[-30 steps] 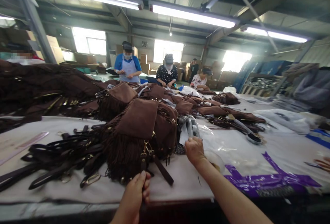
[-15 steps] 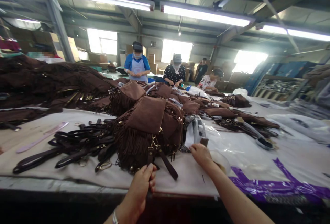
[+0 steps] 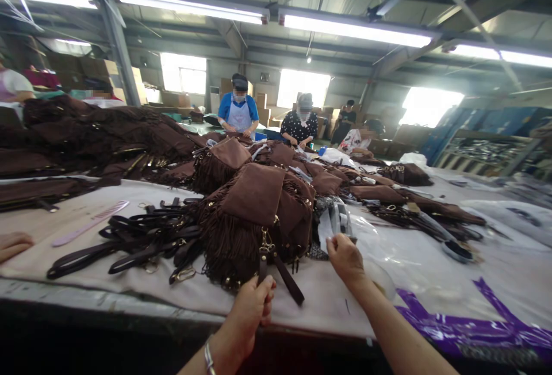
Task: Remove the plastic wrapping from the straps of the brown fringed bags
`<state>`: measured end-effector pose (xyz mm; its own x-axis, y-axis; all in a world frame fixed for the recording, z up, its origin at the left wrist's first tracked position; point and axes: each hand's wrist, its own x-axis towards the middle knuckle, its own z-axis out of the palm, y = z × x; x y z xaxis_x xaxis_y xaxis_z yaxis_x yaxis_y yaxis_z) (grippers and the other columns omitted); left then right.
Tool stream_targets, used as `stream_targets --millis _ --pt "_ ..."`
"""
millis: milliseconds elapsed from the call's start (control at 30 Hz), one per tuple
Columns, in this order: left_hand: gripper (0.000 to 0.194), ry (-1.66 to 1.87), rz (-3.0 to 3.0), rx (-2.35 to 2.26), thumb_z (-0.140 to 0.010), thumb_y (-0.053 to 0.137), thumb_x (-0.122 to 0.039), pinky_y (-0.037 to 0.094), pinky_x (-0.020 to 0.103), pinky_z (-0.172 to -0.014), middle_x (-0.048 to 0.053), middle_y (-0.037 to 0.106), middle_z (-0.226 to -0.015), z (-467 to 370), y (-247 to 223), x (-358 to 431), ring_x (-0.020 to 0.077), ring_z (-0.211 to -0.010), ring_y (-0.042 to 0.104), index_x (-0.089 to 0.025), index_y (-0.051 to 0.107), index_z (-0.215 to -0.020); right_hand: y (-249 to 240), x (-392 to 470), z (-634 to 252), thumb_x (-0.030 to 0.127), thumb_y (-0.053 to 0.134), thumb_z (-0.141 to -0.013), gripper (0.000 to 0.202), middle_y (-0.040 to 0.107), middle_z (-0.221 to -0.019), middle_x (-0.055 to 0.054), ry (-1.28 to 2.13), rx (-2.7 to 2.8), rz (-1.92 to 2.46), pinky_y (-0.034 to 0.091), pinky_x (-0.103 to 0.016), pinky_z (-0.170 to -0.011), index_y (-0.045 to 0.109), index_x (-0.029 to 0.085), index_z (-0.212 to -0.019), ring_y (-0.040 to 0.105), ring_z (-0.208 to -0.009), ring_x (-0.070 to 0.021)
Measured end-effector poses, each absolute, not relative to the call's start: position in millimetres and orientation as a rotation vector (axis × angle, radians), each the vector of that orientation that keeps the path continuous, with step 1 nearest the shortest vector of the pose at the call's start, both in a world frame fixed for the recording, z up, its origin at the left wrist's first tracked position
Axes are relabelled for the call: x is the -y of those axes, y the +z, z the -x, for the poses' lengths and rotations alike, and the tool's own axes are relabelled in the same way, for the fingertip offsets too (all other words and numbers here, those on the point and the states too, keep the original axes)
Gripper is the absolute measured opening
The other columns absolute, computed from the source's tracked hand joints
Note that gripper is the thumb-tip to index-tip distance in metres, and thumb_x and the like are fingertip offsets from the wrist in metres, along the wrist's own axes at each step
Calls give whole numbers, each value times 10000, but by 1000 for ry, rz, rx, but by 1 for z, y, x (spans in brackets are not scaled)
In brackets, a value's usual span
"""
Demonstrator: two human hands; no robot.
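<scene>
My left hand [image 3: 255, 305] pinches the end of a dark brown strap [image 3: 262, 267] between thumb and fingers. A gold clasp [image 3: 266, 240] joins this strap to a brown fringed bag [image 3: 254, 196] lying on the table; a second short strap hangs beside it. To the right of the bag, my right hand [image 3: 346, 257] is closed, its fingertips against a white sheet [image 3: 326, 230] near a grey and white bundle [image 3: 340, 217]. What those fingers hold is hidden. Left of the bag lies a heap of dark straps [image 3: 142, 243] with gold clips.
Brown bags [image 3: 375, 192] pile up behind. A pink comb [image 3: 90, 222] lies at left, near another person's hand [image 3: 15, 245]. Purple plastic [image 3: 457, 320] and a black-rimmed round object [image 3: 457, 251] lie at right. Several co-workers stand or sit beyond the pile.
The view has shifted, so the scene sits further right. My right fingers are now against the white sheet. Another person's hand has appeared at the left edge. My left hand still holds the strap.
</scene>
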<state>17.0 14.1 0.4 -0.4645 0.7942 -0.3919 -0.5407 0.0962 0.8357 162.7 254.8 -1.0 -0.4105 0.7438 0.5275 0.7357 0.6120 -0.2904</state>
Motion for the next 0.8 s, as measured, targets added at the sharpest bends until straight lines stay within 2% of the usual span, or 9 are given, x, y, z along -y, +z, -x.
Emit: stream_targets --millis 100,200,300,433,533,600,667,733,800 --pt "465 1575 -302 -1325 -685 680 -593 170 190 -382 -98 378 -570 -20 3 -17 19 -388 205 -182 491 -789 3 -243 -156 300 471 -883 204 625 -795 -77 136 2157 1026 434 -307 -729 507 212 -703 589 -761 -204" --pt "493 1566 -329 -1361 -691 683 -601 176 194 -378 -50 500 -654 -22 10 -19 16 -389 233 -162 525 -851 9 -209 -154 239 478 -871 138 633 -1031 -125 187 2163 824 456 -337 -849 512 210 -741 601 -959 -229" --pt "567 1522 -373 -1366 -706 661 -632 201 197 -380 26 610 -791 -24 16 -19 18 -395 269 -138 573 -970 13 -158 -157 161 488 -846 96 617 -1128 -130 243 2305 595 454 -378 -921 552 210 -793 577 -1064 -245" --pt "512 1506 -391 -1363 -655 736 -578 248 205 -396 -15 564 -622 -25 14 -19 58 -407 346 -132 630 -884 16 -102 -163 91 497 -789 227 636 -1151 -108 379 2492 245 455 -409 -940 612 212 -942 581 -1055 -244" --pt "404 1518 -379 -1408 -612 801 -442 316 215 -439 -6 577 -590 -23 8 -19 105 -475 451 -126 663 -823 21 -97 -170 152 549 -810 175 638 -1166 -94 595 2556 138 465 -376 -948 625 218 -952 582 -1071 -232" --pt "367 1531 -381 -1404 -617 795 -380 371 225 -481 25 637 -666 -21 5 -18 138 -549 519 -122 685 -854 24 -114 -172 236 561 -855 126 630 -1181 -91 727 2563 193 468 -343 -953 637 222 -954 584 -1086 -220" --pt "342 1565 -369 -1399 -633 776 -349 416 234 -526 48 670 -726 -19 5 -17 161 -615 561 -118 693 -871 21 -144 -167 306 499 -911 203 620 -1200 -109 737 2514 357 453 -343 -980 649 210 -1008 575 -1123 -225" --pt "304 1600 -339 -1424 -659 751 -343 438 240 -548 47 668 -706 -17 5 -16 171 -635 575 -118 691 -853 13 -180 -154 307 401 -953 319 604 -1237 -156 616 2421 653 404 -374 -1039 641 157 -1099 539 -1197 -248" --pt "274 1617 -297 -1475 -678 735 -347 439 242 -534 31 639 -630 -15 5 -14 175 -609 573 -124 686 -829 2 -217 -136 293 399 -946 401 537 -1329 -226 464 2411 993 342 -410 -1087 586 67 -1219 461 -1293 -293"
